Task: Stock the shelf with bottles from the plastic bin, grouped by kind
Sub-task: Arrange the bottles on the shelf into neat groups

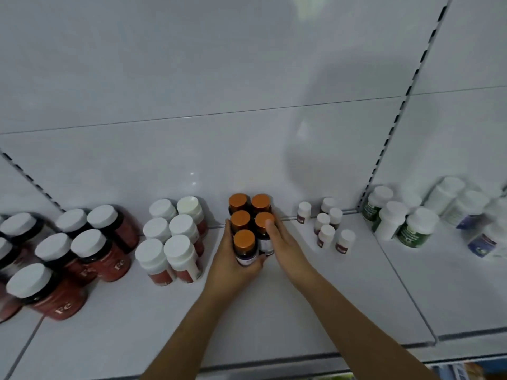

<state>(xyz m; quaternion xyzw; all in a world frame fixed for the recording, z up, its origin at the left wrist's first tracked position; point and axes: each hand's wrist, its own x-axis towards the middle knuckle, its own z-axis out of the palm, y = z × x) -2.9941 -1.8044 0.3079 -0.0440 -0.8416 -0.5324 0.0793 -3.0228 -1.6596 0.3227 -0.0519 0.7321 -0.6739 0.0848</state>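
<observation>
Shelf point(274, 311) is filling up by kind: red jars point(90, 256) far left, white-cap bottles point(175, 239), orange-cap bottles point(247, 223) mid, small vials point(326, 226), green btls point(397, 215) right. Left hand point(236, 261) is gripping front orange-cap; right hand point(282, 239) is pressing group w/ straight fingers. Bin isn't showing, so remaining stock unknown.

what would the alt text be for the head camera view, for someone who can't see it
Two bare hands, the left hand and right hand, cup a cluster of five orange-capped bottles on a white shelf. White-capped red bottles stand grouped to the left, small white bottles to the right.
</observation>
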